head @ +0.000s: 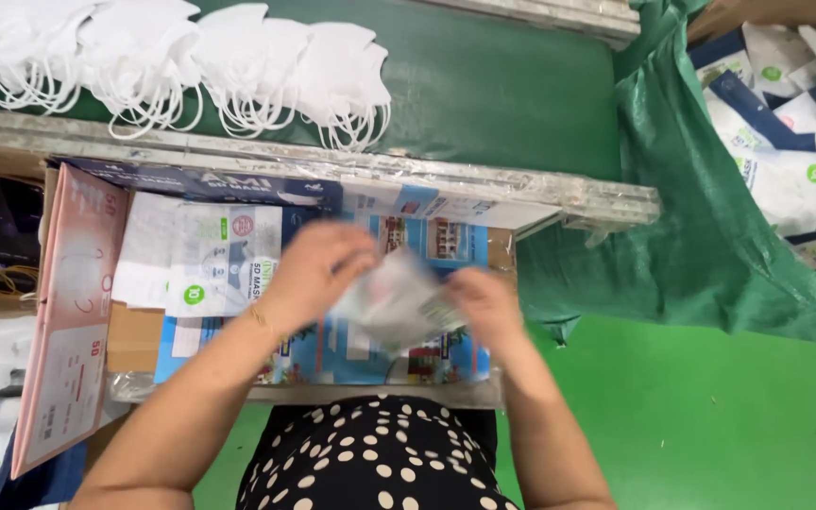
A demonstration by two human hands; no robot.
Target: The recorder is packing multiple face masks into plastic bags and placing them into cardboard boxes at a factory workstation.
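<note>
Between our two hands, just above the near edge of the work surface, we hold a clear plastic mask pouch point(397, 307), blurred by motion, so we cannot tell whether a mask is already inside it. Our left hand point(318, 269) closes its fingers over the pouch's left end from above, and our right hand point(485, 304) pinches the right end; both are curled shut on the pouch, though the blur hides how the fingertips sit. The pouch's long axis runs left to right, tilted slightly so the right end lies nearer to us, and both hands are equally close to it, one at each end. Under the hands lies a flattened blue printed carton point(370, 354), and to the left of our left hand rests a stack of white-and-green printed mask packets point(219, 260), close by. A pink carton point(73, 312) stands on edge further left. Beyond the metal rail point(332, 170) at the far edge of the work surface, a row of white folded masks point(238, 66) with ear loops sits on the green conveyor belt point(502, 85), well apart from the hands. To the right, a green woven sack point(710, 236) holds filled packets point(795, 142); the green floor point(691, 416) beside our right arm leaves open room.
</note>
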